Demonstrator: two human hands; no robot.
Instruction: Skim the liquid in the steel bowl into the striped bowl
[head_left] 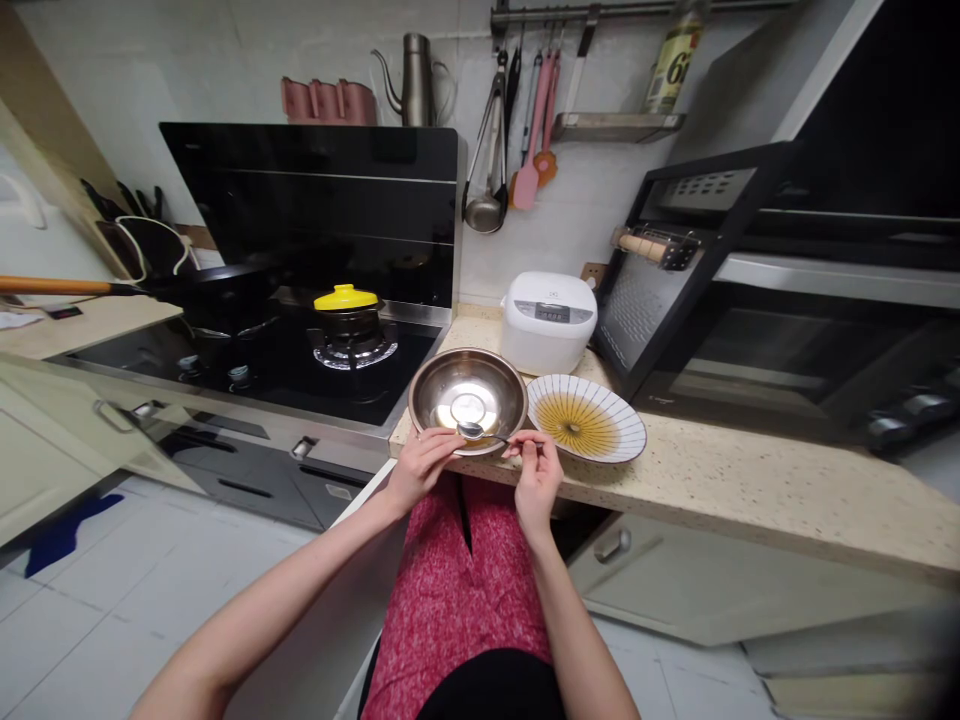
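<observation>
A stainless steel bowl [435,388] sits at the counter's front edge, just right of the stove. My left hand [424,465] is closed at its near left rim, fingers together over the edge, with the thumb hidden. Between finger and thumb, my right hand [538,475] pinches the handle of a metal spoon [491,436]. The spoon lies level over the bowl's near rim, its head beside my left fingertips. To the right is a white plate [628,415] with dark radial lines and a yellow-brown centre. What the bowl contains is unclear because of the glare.
Behind the bowl stands a white rice cooker [551,325]. On the gas stove [292,375] are a pot with a yellow lid [345,297] and a wok [217,280], its wooden handle pointing left. A black oven [810,360] borders the right side. Utensils [527,185] hang behind.
</observation>
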